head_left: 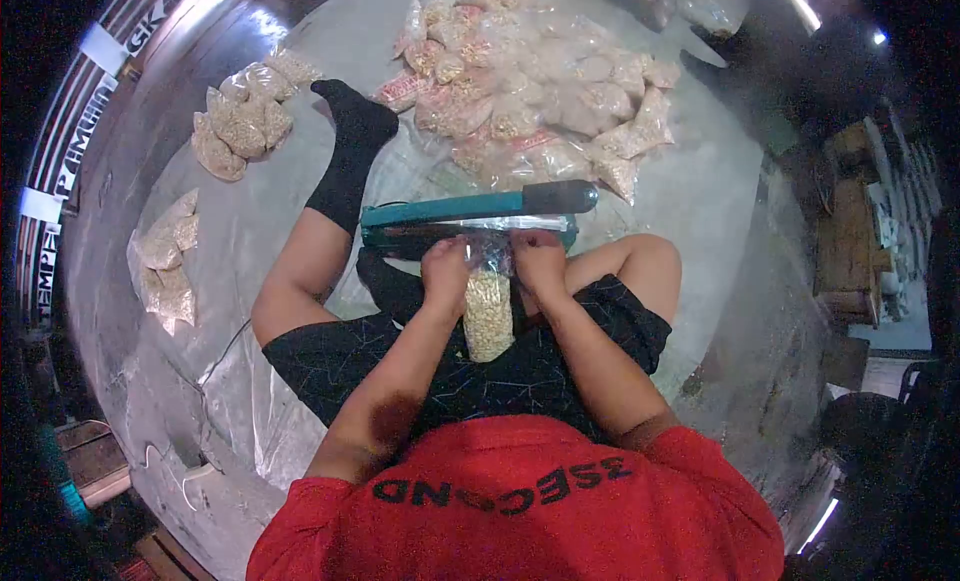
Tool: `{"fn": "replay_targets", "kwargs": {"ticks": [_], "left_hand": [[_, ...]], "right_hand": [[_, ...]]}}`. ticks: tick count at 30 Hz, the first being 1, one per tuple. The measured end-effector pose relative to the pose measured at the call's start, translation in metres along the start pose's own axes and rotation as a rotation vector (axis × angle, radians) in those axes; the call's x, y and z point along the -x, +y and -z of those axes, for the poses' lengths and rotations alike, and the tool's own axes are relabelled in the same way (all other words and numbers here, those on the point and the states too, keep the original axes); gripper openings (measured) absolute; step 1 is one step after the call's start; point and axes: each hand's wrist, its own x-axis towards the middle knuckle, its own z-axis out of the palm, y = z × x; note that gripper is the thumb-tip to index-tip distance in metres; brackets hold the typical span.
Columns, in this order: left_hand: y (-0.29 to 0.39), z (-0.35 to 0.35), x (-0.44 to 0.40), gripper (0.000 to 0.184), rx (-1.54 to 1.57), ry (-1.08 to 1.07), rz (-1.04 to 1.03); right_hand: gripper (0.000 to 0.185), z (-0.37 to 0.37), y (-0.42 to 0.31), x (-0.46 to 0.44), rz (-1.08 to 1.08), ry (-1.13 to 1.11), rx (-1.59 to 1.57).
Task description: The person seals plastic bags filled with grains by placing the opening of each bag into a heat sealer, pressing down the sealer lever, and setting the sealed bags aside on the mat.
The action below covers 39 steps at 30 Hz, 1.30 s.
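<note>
A clear plastic bag [489, 319] of pale, bean-like pieces hangs down over my lap, its top edge lying at a teal hand-operated bag sealer [440, 213]. My left hand [446, 273] is closed on the left side of the bag's top. On the opposite side, my right hand [540, 264] grips the top corner, close to the sealer's front edge. The sealer's arm, with a black handle [560, 196] at its right end, is raised slightly above the base. My fingertips are partly hidden against the sealer.
A large heap of filled bags [520, 91] lies beyond the sealer. Smaller groups of filled bags [243, 121] and more bags [168, 256] are at the left on the grey sheet [240, 221]. A cable [222, 353] runs along the floor at left. Wooden furniture [850, 226] stands at right.
</note>
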Motion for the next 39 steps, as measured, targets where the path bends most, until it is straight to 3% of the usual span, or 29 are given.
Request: {"fn": "replay_targets", "kwargs": {"ticks": [5, 8, 10, 11, 13, 14, 16, 17, 19, 22, 24, 26, 27, 29, 30, 32, 33, 35, 39], "left_hand": [[0.016, -0.010, 0.016, 0.020, -0.063, 0.028, -0.012], [0.015, -0.008, 0.014, 0.018, -0.081, 0.028, 0.006], [0.016, -0.008, 0.014, 0.019, -0.090, 0.029, 0.003], [0.022, -0.010, 0.018, 0.019, -0.122, 0.044, 0.000], [0.017, -0.008, 0.021, 0.019, -0.160, 0.053, 0.009], [0.011, -0.004, 0.016, 0.019, -0.144, 0.036, 0.020], [0.010, -0.003, 0.011, 0.019, -0.125, 0.017, 0.023], [0.008, -0.004, 0.009, 0.019, -0.166, 0.062, 0.017], [0.008, -0.004, 0.004, 0.019, -0.191, 0.122, 0.015], [0.008, -0.001, 0.010, 0.019, -0.133, 0.087, 0.045], [0.012, -0.005, 0.013, 0.018, -0.269, 0.107, -0.059], [0.004, -0.004, 0.008, 0.018, -0.232, 0.120, -0.047], [0.000, -0.004, 0.006, 0.019, -0.197, 0.142, -0.047], [-0.002, -0.004, 0.005, 0.020, -0.164, 0.132, -0.021], [-0.001, -0.003, 0.005, 0.020, -0.140, 0.122, -0.007], [0.009, -0.006, 0.012, 0.021, -0.199, 0.131, -0.006], [0.015, -0.008, 0.014, 0.021, -0.274, 0.123, -0.017], [0.015, -0.006, 0.014, 0.022, -0.263, 0.124, 0.001], [0.010, -0.004, 0.011, 0.022, -0.325, 0.117, -0.006]], "right_hand": [[0.031, 0.007, 0.008, 0.008, 0.109, 0.022, 0.040], [0.035, 0.033, -0.027, 0.038, -0.068, 0.124, -0.063], [0.036, 0.052, -0.052, 0.053, 0.259, 0.333, -0.178], [0.036, 0.063, -0.072, 0.054, 0.256, 0.330, -0.173], [0.033, 0.083, -0.107, 0.046, 0.784, 0.519, -0.068], [0.033, 0.085, -0.109, 0.035, 0.785, 0.524, -0.066], [0.034, 0.087, -0.114, 0.017, 0.884, 0.417, 0.294], [0.034, 0.085, -0.112, 0.014, 0.892, 0.417, 0.293], [0.035, 0.074, -0.099, 0.009, 0.810, 0.350, 0.645], [0.035, 0.070, -0.100, 0.006, 0.732, 0.256, 0.721], [0.035, 0.075, -0.121, -0.001, 0.675, 0.205, 0.770], [0.033, 0.079, -0.151, -0.019, 0.299, -0.282, 0.963], [0.033, 0.076, -0.147, -0.026, 0.296, -0.286, 0.978], [0.032, 0.064, -0.129, -0.042, 0.533, -0.197, 0.929], [0.032, 0.057, -0.118, -0.052, 0.538, -0.216, 0.944], [0.035, 0.045, -0.096, -0.070, 0.858, -0.104, 0.740], [0.035, 0.041, -0.090, -0.075, 0.864, -0.134, 0.756], [0.042, 0.034, -0.079, -0.079, 0.651, -0.294, 0.667], [0.047, 0.027, -0.082, -0.087, 0.767, -0.244, 0.760]]}}
